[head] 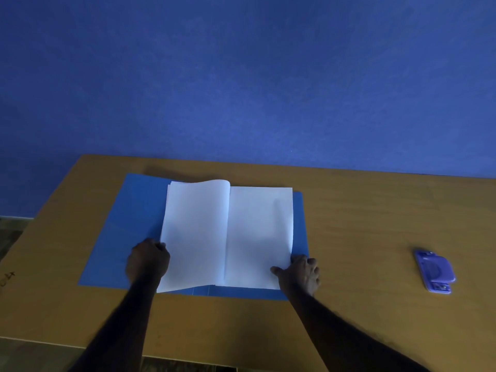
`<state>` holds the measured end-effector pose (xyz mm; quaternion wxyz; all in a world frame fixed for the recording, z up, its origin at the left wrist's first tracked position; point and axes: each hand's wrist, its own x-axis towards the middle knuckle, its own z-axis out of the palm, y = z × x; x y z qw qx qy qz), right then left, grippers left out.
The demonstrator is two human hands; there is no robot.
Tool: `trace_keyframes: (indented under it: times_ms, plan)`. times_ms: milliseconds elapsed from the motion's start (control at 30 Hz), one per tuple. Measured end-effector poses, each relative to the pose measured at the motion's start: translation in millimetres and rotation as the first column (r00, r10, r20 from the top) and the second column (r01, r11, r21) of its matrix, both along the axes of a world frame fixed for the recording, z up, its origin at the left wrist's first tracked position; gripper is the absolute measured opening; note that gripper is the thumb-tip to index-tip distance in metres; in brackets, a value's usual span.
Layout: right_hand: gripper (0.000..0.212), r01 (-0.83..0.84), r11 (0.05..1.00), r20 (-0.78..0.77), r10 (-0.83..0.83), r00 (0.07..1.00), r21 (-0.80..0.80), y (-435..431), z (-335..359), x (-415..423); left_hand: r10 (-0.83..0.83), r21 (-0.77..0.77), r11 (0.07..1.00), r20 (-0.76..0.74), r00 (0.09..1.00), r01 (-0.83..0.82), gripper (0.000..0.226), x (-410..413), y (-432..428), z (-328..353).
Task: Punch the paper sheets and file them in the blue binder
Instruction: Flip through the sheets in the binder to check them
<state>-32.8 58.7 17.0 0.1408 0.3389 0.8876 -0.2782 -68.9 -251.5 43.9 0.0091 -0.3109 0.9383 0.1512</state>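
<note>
The blue binder (126,224) lies open and flat on the tabletop (362,210), left of the tabletop's centre. The paper sheets (228,232) lie on the binder, opened in two stacks that meet at a central fold. The left stack curls upward at its 12 o'clock edge; the right stack lies flat.

The left hand (147,261) is at 8 o'clock from the fold, with its fingers curled around the outer edge of the left stack, gripping it. The right hand (299,272) is at 4 o'clock from the fold. It rests on the near corner of the right stack with fingers loosely spread and thumb extended onto the paper, and it encloses nothing.

A purple object (434,271) lies on the tabletop at 3 o'clock from the binder, well apart from it. Its type cannot be determined.
</note>
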Motion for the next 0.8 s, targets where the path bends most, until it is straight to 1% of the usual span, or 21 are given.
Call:
trace_keyframes:
  times_ms: [100,167,267,333,367,400,467,500,533,600,633,700,800]
  plan:
    - [0.063,0.0,1.0,-0.039,-0.001,0.999,-0.012,0.2,-0.1,-0.7,-0.033,-0.036,0.999,-0.04,0.999,0.031,0.025,1.5,0.0,0.4]
    - [0.064,-0.005,0.999,-0.085,0.001,0.996,-0.043,0.0,-0.3,-0.3,-0.047,-0.034,0.998,-0.053,0.997,0.046,0.023,1.2,0.7,2.4]
    - [0.067,0.019,0.986,-0.141,-0.042,0.989,-0.164,0.7,2.3,-0.9,-0.064,-0.001,0.998,-0.071,0.995,0.064,0.02,2.0,2.4,6.9]
    - [0.058,-0.012,0.965,-0.168,-0.033,0.985,-0.261,3.6,5.4,-1.9,-0.07,0.027,0.997,-0.102,0.992,0.073,0.028,2.2,6.0,9.1]
    - [0.051,-0.037,0.954,-0.192,-0.022,0.981,-0.297,5.2,8.2,-2.3,-0.089,0.04,0.995,-0.143,0.986,0.096,0.028,1.3,10.8,11.7]
    - [0.045,-0.063,0.943,-0.232,-0.015,0.973,-0.326,5.9,11.2,-2.2,-0.126,0.063,0.988,-0.2,0.972,0.141,0.024,-0.2,18.5,15.7]
    - [0.033,-0.129,0.922,-0.342,-0.005,0.94,-0.366,4.6,17.7,-0.5,-0.25,0.132,0.944,-0.312,0.917,0.302,0.01,-4.3,42.5,25.3]
    - [0.033,-0.176,0.913,-0.389,0.021,0.921,-0.369,2.1,20.9,0.7,-0.31,0.185,0.904,-0.338,0.888,0.386,0.007,-6.0,58.2,29.7]
    - [0.04,-0.23,0.902,-0.417,0.063,0.907,-0.364,-1.3,24.5,2.0,-0.354,0.254,0.857,-0.341,0.871,0.448,0.01,-6.7,75.1,33.8]
    - [0.062,-0.337,0.871,-0.448,0.157,0.88,-0.357,-9.3,29.5,5.5,-0.411,0.403,0.762,-0.305,0.859,0.507,0.024,-5.8,108.0,39.4]
    - [0.07,-0.387,0.855,-0.465,0.202,0.862,-0.346,-13.2,31.5,7.7,-0.425,0.462,0.723,-0.288,0.858,0.513,0.031,-4.8,123.1,40.2]
    - [0.076,-0.482,0.823,-0.5,0.295,0.814,-0.3,-19.3,33.4,10.8,-0.449,0.513,0.69,-0.249,0.858,0.51,0.041,-2.6,147.2,38.1]
    - [0.076,-0.571,0.78,-0.537,0.376,0.755,-0.257,-25.8,32.9,13.1,-0.468,0.511,0.698,-0.204,0.86,0.501,0.04,-0.4,165.3,34.2]
